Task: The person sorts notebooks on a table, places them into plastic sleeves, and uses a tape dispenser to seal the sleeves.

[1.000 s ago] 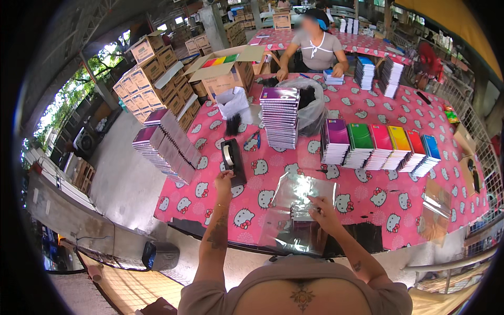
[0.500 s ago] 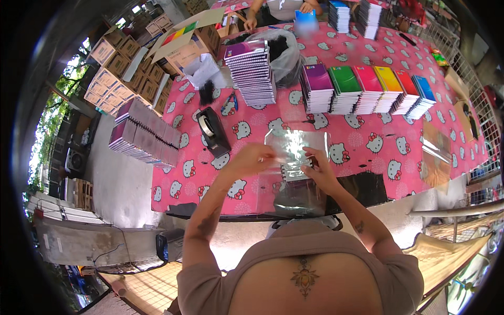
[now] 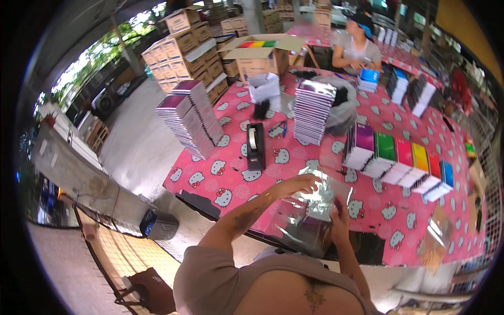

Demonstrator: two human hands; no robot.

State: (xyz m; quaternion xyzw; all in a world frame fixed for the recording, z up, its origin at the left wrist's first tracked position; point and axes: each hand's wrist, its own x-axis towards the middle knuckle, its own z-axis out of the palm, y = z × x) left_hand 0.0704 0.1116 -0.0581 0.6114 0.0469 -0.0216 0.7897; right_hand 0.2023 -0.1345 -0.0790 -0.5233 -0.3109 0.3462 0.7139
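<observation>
A clear plastic sheet (image 3: 344, 193) lies in front of me at the table's near edge, bright with glare. Under it is a spiral-bound notebook (image 3: 319, 211), partly hidden by reflections. My left hand (image 3: 300, 185) is over the sheet's far left part, palm down, its fingers loosely bent and a little apart. At the right side, my right hand (image 3: 340, 219) has its thumb and fingers closed on the edge of the covered notebook. Beyond my left hand stands a black tape dispenser (image 3: 255, 152) with a roll in it.
A tall stack of purple notebooks (image 3: 314, 113) stands ahead, beside a plastic bag (image 3: 344, 113) of black material. Notebook stacks in several colours (image 3: 386, 149) line the right. More purple stacks (image 3: 189, 118) stand at the left corner. Across the table, a person (image 3: 357, 50) handles blue notebooks (image 3: 369, 79).
The view has swung left and up, showing more of the room. My left hand has moved in over the sheet; my right hand has shifted to the notebook's right edge.
</observation>
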